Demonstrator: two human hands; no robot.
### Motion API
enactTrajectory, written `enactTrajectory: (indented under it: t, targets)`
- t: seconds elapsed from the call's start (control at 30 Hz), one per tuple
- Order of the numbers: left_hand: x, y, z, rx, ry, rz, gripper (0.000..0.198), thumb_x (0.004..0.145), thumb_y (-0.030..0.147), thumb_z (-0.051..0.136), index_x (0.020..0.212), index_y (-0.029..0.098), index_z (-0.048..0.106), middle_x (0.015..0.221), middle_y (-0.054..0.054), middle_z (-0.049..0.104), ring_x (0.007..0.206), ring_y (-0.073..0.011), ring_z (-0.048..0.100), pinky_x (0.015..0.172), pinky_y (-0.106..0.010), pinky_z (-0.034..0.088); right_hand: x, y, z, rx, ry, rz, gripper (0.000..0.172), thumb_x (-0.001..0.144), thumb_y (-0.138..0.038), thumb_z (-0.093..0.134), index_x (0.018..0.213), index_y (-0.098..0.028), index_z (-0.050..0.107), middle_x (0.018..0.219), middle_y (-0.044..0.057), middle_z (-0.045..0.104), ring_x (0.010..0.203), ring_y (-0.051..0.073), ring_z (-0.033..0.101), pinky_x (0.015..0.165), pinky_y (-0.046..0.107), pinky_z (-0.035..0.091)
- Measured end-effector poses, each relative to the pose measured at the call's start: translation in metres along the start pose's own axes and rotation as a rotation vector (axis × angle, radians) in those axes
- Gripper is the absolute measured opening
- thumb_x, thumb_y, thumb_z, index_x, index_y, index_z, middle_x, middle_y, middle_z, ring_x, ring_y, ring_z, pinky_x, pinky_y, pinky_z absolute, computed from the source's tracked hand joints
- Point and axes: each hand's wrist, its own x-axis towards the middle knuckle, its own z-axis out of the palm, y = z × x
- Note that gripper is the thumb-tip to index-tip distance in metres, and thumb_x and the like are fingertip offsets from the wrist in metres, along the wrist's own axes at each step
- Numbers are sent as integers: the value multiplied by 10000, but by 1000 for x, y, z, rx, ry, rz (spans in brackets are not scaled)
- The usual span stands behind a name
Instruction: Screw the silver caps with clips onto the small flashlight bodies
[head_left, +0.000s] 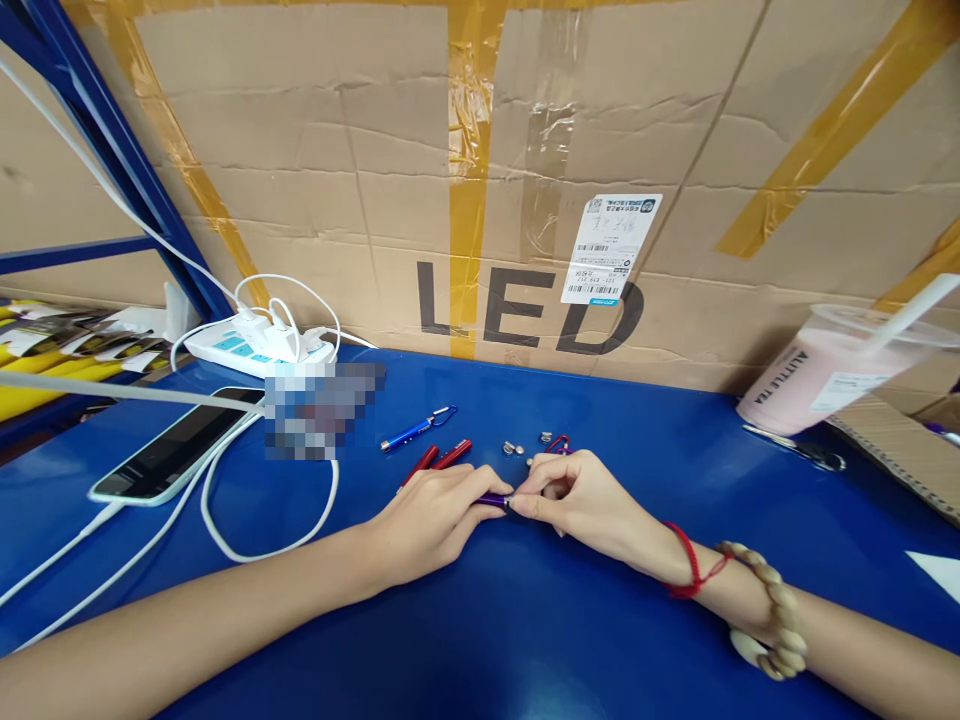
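Note:
My left hand [439, 508] is closed around a small purple flashlight tube [493, 499], which lies nearly level just above the blue table. At the tube's right end the thumb and fingers of my right hand [574, 497] pinch together; what sits between those fingertips is hidden. Just beyond the hands lie several silver button cells [513, 449]. A red clip [559, 443] shows behind my right fingers. Two red tubes [453, 454] rest past my left knuckles, partly covered by them. Farther back is a blue mini flashlight [409, 435] with a clip on its end.
A large cardboard box [360, 180] walls off the back of the blue table [480, 640]. On the left are a phone [180, 450], white cables and a power strip [232, 345]. A pink drink cup [817, 370] stands at right, near keys [814, 452] and a cardboard piece [892, 450].

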Motion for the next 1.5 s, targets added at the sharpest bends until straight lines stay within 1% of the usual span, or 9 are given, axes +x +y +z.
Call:
enactTrajectory:
  t: [0.17, 0.33, 0.47, 0.6, 0.77, 0.9, 1.03, 1.23, 1.5]
  targets:
    - [2, 3, -1, -77, -4, -64, 152, 922, 216, 404, 1015, 199, 523, 945, -19, 657, 858, -164, 628, 743, -255, 477, 2, -2, 0, 29, -20, 25, 291, 596, -394, 764, 586, -130, 642, 539, -22, 547, 383, 39, 400, 393, 198, 306]
    - [5, 6, -2, -66, 17, -128, 184, 921, 208, 371, 1055, 187, 496, 981, -42, 642, 843, -174, 617, 722, -265, 473, 3, -1, -1, -48, 47, -31, 302, 663, -433, 716, 661, -138, 650, 567, -12, 558, 388, 51, 431, 388, 198, 326]
    - [6, 7, -3, -59, 32, -131, 195, 921, 182, 345, 1062, 192, 478, 910, -26, 633, 770, -153, 607, 670, -239, 461, 2, -3, -6, -250, 212, -396, 249, 685, -402, 720, 737, -163, 674, 722, 9, 594, 447, 45, 440, 436, 195, 387]
    - [5, 6, -3, -66, 36, -130, 196, 922, 172, 329, 1056, 192, 470, 852, -19, 623, 717, -138, 594, 626, -216, 447, -2, -4, -12, -667, 291, -819, 91, 798, -282, 648, 832, -219, 704, 822, 6, 634, 559, 51, 530, 518, 181, 407]
    - [4, 5, -2, -43, 52, -81, 222, 925, 190, 319, 1076, 188, 481, 846, -25, 629, 691, -138, 589, 621, -222, 443, -4, -10, -16, -980, 399, -1048, 125, 852, -228, 585, 815, -237, 705, 772, -25, 671, 505, 40, 515, 487, 185, 369]
    - [5, 5, -4, -28, 22, -40, 218, 924, 198, 311, 1022, 184, 506, 827, -26, 629, 695, -143, 586, 624, -229, 436, -6, -16, -17, -1099, 387, -1203, 203, 879, -157, 526, 774, -190, 697, 727, -25, 688, 497, 57, 512, 447, 206, 334]
    - [5, 6, -6, -57, -57, -49, 212, 927, 201, 305, 983, 189, 510, 817, -18, 624, 721, -143, 584, 647, -229, 432, -8, -15, -15, -998, 329, -1128, 174, 864, -152, 550, 758, -179, 687, 733, -19, 676, 530, 59, 541, 479, 204, 356]
    - [4, 7, -6, -88, -152, -125, 157, 929, 216, 326, 967, 198, 478, 836, -10, 617, 729, -146, 590, 654, -236, 433, -7, -12, -9, -715, 233, -801, 98, 788, -251, 658, 702, -223, 696, 745, -35, 654, 624, 56, 584, 538, 170, 379]
    - [1, 8, -5, -37, -108, -41, 106, 934, 227, 339, 928, 194, 439, 916, -36, 646, 803, -173, 628, 651, -241, 449, -9, -22, -6, -481, 108, -366, 102, 699, -268, 714, 625, -199, 705, 605, -11, 587, 523, 82, 486, 492, 209, 367]
